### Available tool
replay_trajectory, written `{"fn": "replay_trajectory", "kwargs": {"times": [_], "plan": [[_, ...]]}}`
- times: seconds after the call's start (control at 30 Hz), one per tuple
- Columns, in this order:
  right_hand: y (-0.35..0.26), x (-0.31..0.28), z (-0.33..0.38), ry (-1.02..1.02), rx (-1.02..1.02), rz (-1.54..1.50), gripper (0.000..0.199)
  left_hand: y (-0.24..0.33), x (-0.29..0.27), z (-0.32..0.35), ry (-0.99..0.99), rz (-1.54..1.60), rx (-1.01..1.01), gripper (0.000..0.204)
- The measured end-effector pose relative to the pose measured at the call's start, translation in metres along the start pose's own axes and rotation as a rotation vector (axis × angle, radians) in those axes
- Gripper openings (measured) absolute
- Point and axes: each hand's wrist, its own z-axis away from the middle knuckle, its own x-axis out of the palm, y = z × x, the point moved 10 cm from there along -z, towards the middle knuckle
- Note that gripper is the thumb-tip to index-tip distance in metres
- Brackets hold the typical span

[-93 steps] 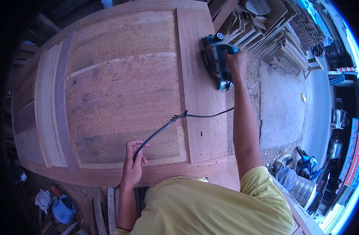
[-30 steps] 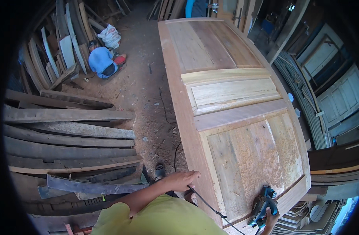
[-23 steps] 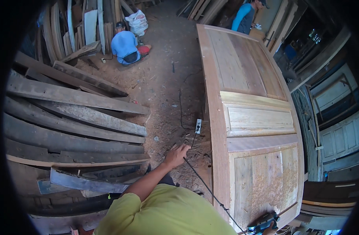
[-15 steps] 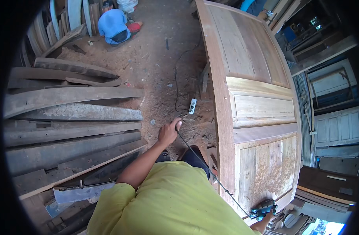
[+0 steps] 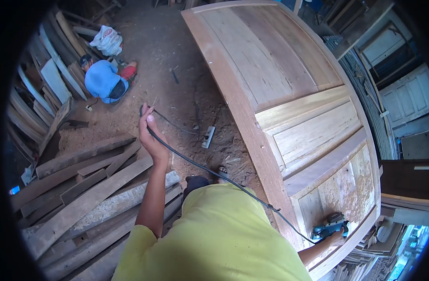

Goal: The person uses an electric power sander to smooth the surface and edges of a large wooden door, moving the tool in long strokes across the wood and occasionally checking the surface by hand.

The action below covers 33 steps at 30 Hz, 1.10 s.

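Note:
My left hand [image 5: 153,136] is raised over the floor, left of my body, its fingers closed around a dark power cord [image 5: 209,166]. From there the cord slants across my front, past a knot, to a teal-and-black electric planer [image 5: 323,231]. My right hand [image 5: 337,238] grips that planer, which rests on the near right end of a big panelled wooden door [image 5: 270,61]. Brown shavings [image 5: 348,189] lie scattered on the door's panel just beyond the tool. Part of my right hand is hidden by the planer.
Curved and straight boards [image 5: 92,196] are heaped on my left. A white power strip [image 5: 208,137] lies on the dusty floor beside the door. A person in blue [image 5: 104,79] crouches at the far left near a white sack [image 5: 107,40]. Panelled doors [image 5: 409,96] stand at the right.
My left hand has risen and moved left and away from me, drawing the cord with it. The view has turned. The planer remains at the door's near end in my right hand.

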Motion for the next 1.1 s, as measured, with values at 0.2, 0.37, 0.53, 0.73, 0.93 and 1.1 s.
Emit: {"fn": "replay_trajectory", "kwargs": {"times": [0.2, 0.37, 0.53, 0.73, 0.93, 1.1], "plan": [[-0.038, 0.015, 0.062, -0.09, -0.022, -0.055, 0.053, -0.015, 0.057, -0.033, -0.036, 0.033, -0.014, 0.038], [-0.022, 0.017, 0.065, -0.031, -0.01, 0.119, 0.056, -0.037, 0.091, -0.057, -0.055, -0.018, -0.074, 0.036], [-0.007, 0.016, 0.06, 0.034, 0.016, 0.174, 0.067, -0.037, 0.113, -0.094, -0.124, -0.03, 0.111, 0.022], [-0.258, 0.052, 0.19, 0.334, -0.498, 0.801, 0.075, -0.014, 0.154, -0.138, -0.431, 0.178, 0.482, 0.018], [-0.491, 0.311, 0.687, -1.734, -0.264, -0.234, 0.059, 0.0, 0.169, -0.164, -0.896, 0.549, 0.651, 0.023], [-0.477, 0.388, 0.925, -2.113, 0.404, 0.277, 0.052, -0.012, 0.168, -0.192, -1.034, 0.738, 0.744, 0.029]]}}
